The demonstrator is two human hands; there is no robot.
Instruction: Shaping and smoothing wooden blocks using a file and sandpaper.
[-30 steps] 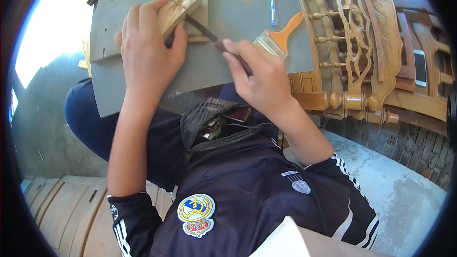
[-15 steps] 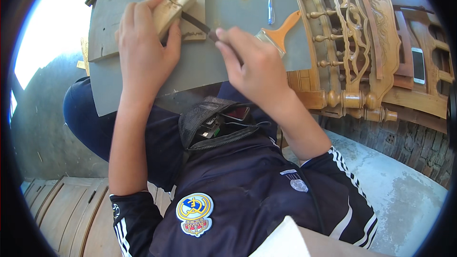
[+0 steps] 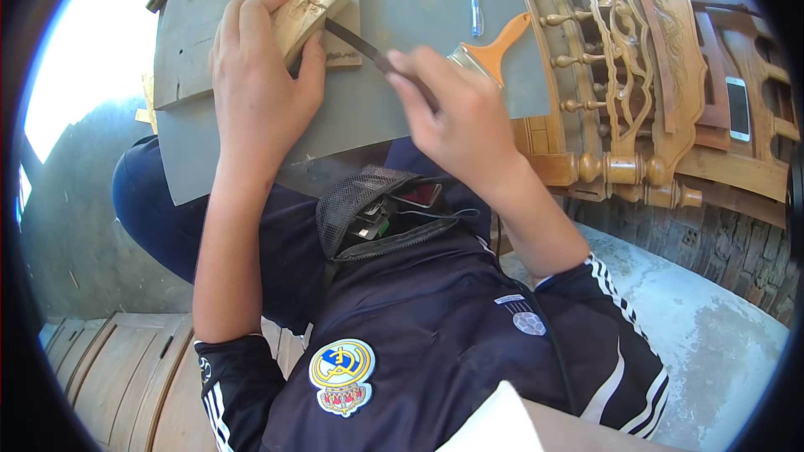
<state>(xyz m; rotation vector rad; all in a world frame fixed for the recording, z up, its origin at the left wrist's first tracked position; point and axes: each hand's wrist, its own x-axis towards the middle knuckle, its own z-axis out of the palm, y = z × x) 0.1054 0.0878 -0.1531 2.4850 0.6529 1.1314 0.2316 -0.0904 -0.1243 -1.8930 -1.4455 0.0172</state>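
My left hand [image 3: 266,88] is wrapped round a pale wooden block [image 3: 303,21] with a dark cut and rough patch on top, held over a thick grey-brown board [image 3: 184,42] on a grey sheet [image 3: 335,109]. My right hand [image 3: 452,113] grips the handle of a long dark narrow tool [image 3: 352,38], apparently a file, which lies across the block's position; its far end sticks out at the upper left and its middle is partly hidden by the block. Just right of my right hand lies an orange-handled paintbrush [image 3: 502,42], with a blue pen [image 3: 476,8] above it.
Carved wooden furniture with turned spindles [image 3: 620,117] stands at the right, a white phone [image 3: 738,109] on it. An open black mesh pouch [image 3: 360,209] with small items sits at my waist. Wooden panels [image 3: 117,368] lie at lower left, beside a grey floor.
The tool and my right hand moved toward the upper left, then slightly back to the right. Both hands keep their grips; the block has shifted only slightly.
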